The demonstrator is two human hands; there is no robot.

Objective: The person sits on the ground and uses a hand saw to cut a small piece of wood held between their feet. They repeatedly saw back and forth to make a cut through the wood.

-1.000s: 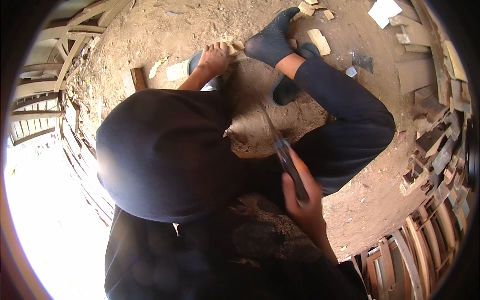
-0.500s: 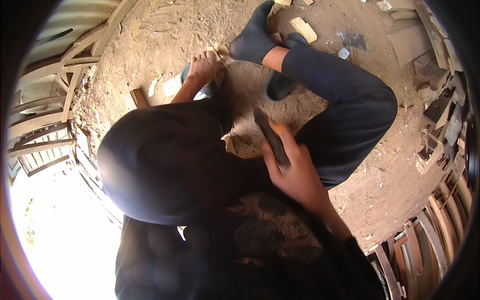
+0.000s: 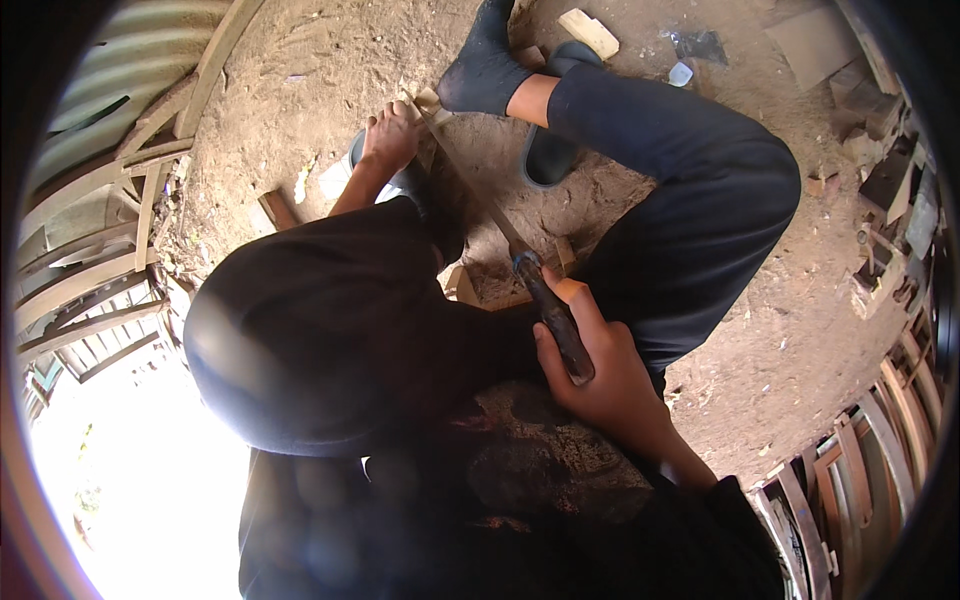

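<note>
My right hand is wrapped round the dark handle of a long, narrow file. Its thin blade slants away to the far left, and its tip reaches the spot beside my left hand. The fingers of that hand are closed over a small pale wood piece, mostly hidden beneath them. A dark-socked foot is right by the wood. Below the left wrist lies a pale block, partly covered by the arm.
A dark slip-on shoe lies on the dirt floor under my bent leg. Wood offcuts are scattered at the far side. Stacked timber pieces line the right edge, and wooden framing stands at the left.
My right hand has drawn the file back toward my body, and the blade, blurred before, now shows clearly. My left hand keeps its hold on the wood. The whole view has shifted slightly.
</note>
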